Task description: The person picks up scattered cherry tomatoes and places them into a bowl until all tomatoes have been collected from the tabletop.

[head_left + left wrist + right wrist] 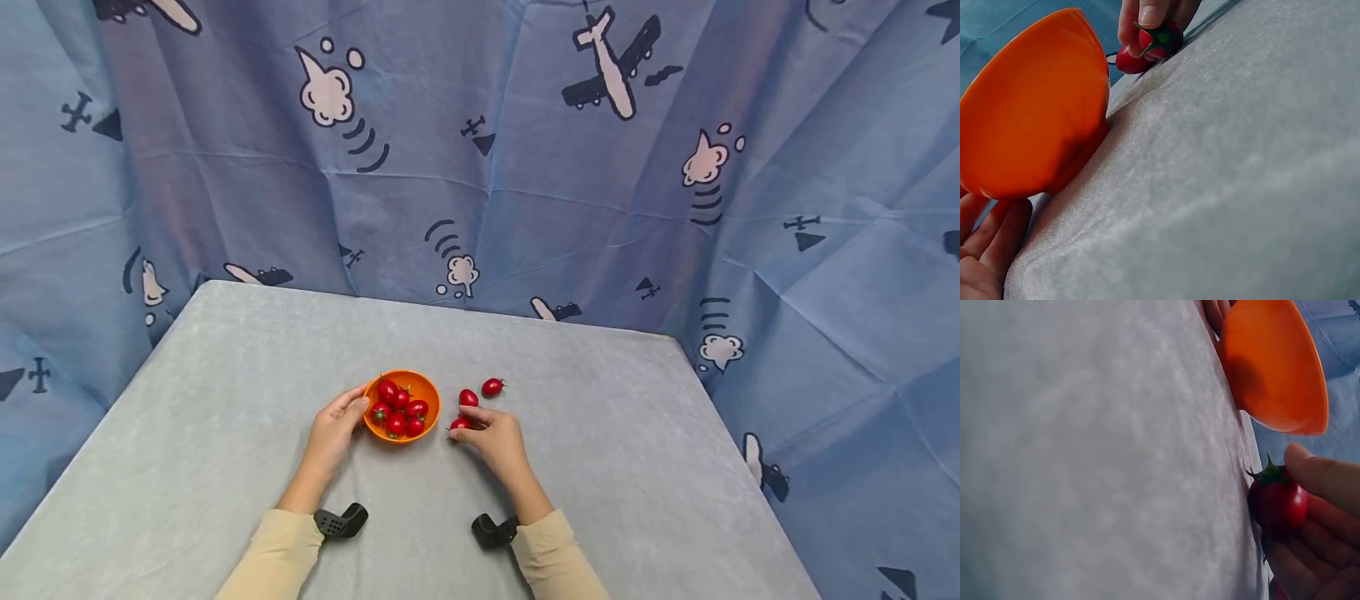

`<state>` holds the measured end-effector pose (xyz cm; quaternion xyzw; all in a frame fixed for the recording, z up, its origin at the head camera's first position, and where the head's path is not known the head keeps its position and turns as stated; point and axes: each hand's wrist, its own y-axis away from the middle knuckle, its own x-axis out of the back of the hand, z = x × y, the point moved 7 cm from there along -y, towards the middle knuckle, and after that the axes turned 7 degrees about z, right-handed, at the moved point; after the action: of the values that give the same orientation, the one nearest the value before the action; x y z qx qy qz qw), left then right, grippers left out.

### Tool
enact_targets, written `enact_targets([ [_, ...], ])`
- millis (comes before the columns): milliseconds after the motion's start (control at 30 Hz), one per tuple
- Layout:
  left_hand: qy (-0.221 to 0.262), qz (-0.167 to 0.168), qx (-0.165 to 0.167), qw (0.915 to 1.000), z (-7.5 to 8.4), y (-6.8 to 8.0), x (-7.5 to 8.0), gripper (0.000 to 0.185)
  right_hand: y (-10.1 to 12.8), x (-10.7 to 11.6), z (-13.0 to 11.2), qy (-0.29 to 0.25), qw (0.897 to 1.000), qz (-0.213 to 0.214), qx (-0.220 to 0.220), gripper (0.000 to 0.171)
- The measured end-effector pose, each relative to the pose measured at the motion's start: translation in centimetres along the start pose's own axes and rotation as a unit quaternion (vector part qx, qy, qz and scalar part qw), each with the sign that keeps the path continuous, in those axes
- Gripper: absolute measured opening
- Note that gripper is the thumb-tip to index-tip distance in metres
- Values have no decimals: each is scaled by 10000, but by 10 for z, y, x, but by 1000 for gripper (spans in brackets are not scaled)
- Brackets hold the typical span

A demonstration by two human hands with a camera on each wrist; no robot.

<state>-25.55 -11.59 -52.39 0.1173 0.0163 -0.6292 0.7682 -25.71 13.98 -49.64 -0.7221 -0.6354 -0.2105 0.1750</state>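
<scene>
An orange bowl (432, 397) stands on the table with several red cherry tomatoes (395, 425) in it. My left hand (335, 423) holds the bowl's left side, thumb at the rim and fingers against the outer wall. To the right of the bowl, my right hand (498, 439) pinches a cherry tomato (1277, 503) between thumb and fingers, close to the tabletop. Its green stem end faces the bowl in the right wrist view. Two loose cherry tomatoes lie just beyond that hand, a nearer one (468, 397) and a farther one (492, 387).
A pale grey cloth covers the table (637, 467). Behind and along the sides hangs a blue curtain (420, 125) printed with planes and clouds. A black band with a camera (342, 522) sits on each wrist.
</scene>
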Motion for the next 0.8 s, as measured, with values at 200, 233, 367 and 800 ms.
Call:
enact_targets([
  [200, -4, -28, 16, 10000, 0, 2, 0, 43, 3, -2, -1, 150, 9998, -86, 87, 39],
  [233, 1, -34, 5, 10000, 0, 2, 0, 43, 3, -2, -1, 147, 9998, -80, 78, 38],
  [367, -9, -16, -67, 10000, 0, 2, 0, 43, 3, -2, -3, 189, 9997, -43, 157, 37],
  [800, -157, -47, -117, 9998, 2, 2, -1, 43, 4, 0, -5, 410, 9989, -100, 201, 37],
])
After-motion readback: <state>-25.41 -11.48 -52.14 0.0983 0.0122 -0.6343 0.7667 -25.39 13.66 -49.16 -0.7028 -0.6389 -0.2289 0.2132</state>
